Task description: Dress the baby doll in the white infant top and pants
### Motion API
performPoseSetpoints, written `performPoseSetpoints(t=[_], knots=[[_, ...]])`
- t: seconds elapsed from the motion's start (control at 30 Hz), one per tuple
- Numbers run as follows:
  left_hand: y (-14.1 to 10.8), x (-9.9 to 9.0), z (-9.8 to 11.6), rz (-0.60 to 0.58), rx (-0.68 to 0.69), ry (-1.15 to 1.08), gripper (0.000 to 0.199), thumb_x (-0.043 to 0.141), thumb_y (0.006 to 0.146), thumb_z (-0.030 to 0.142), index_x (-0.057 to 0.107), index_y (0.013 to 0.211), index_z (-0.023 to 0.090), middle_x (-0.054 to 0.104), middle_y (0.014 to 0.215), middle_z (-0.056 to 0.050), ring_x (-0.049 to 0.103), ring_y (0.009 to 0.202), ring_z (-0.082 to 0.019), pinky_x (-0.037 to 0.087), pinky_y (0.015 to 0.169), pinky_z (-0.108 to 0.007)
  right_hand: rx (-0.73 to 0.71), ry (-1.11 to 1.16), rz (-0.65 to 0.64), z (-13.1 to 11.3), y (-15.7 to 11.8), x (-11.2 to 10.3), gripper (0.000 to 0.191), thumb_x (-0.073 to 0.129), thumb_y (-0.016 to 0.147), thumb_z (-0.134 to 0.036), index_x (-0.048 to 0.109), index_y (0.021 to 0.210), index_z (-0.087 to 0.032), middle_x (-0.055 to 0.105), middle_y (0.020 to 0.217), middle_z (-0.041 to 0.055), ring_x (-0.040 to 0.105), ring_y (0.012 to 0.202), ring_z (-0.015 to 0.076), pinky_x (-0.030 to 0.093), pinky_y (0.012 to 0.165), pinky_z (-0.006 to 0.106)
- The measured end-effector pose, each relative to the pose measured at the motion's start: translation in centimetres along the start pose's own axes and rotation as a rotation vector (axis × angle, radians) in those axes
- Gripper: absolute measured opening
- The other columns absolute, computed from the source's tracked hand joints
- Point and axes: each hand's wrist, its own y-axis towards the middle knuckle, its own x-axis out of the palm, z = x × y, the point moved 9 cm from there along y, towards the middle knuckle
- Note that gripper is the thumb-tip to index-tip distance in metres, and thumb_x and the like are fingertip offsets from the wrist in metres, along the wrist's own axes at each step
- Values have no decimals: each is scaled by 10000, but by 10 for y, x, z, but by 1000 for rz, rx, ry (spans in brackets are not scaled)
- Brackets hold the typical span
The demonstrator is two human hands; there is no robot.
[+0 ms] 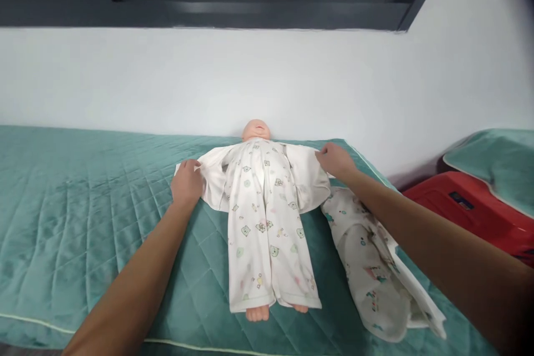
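A baby doll [256, 129] lies on its back on the green quilted bed cover, head toward the wall. White baby pants [267, 233] printed with bears lie along its body from the neck down, and its toes show below the leg hems. A plain white baby shirt [306, 178] is spread out on both sides of the doll. My left hand [186, 181] pinches the shirt's edge on the left. On the other side, my right hand [335, 160] grips the right edge with closed fingers. The doll's arms are hidden under the cloth.
Right of the doll lies a folded white printed baby garment [375, 267], partly under my right forearm. A red plastic case [471, 206] with a green cloth [500, 161] over it stands at the right. A white wall [167, 78] and barred window [250, 8] rise behind the bed [83, 222].
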Motion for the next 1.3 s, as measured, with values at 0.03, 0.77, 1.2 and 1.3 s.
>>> performPoseSetpoints(t=[0.03,0.77,1.2,1.3], knots=[[-1,-3,-1,24,-2,25,294,427,906,185,607,1135,225,628,1215,-119,610,1033,-297,487,863,-411,3,-16,19,7,0,2,311,441,888,-308,643,1068,-156,684,1111,206,641,1011,333,477,795,407],[34,45,80,-145,403,197,491,364,938,143,523,1400,197,608,1348,-141,587,1169,-319,461,963,-459,-644,-376,35,-108,-23,55,558,385,928,-279,357,1461,-114,462,1485,224,521,1238,379,370,1022,525],[43,37,16,-139,112,54,450,368,964,237,612,1342,241,649,1321,-110,616,1195,-304,484,955,-414,-454,-291,-141,-74,-1,55,536,329,972,-373,367,1501,-299,585,1339,157,556,1191,381,458,909,522],[41,36,18,-139,125,55,459,352,965,233,614,1341,228,645,1326,-112,612,1199,-301,481,962,-407,-461,-233,-199,-66,4,62,575,365,964,-419,319,1530,-330,549,1412,130,540,1237,371,459,965,542]])
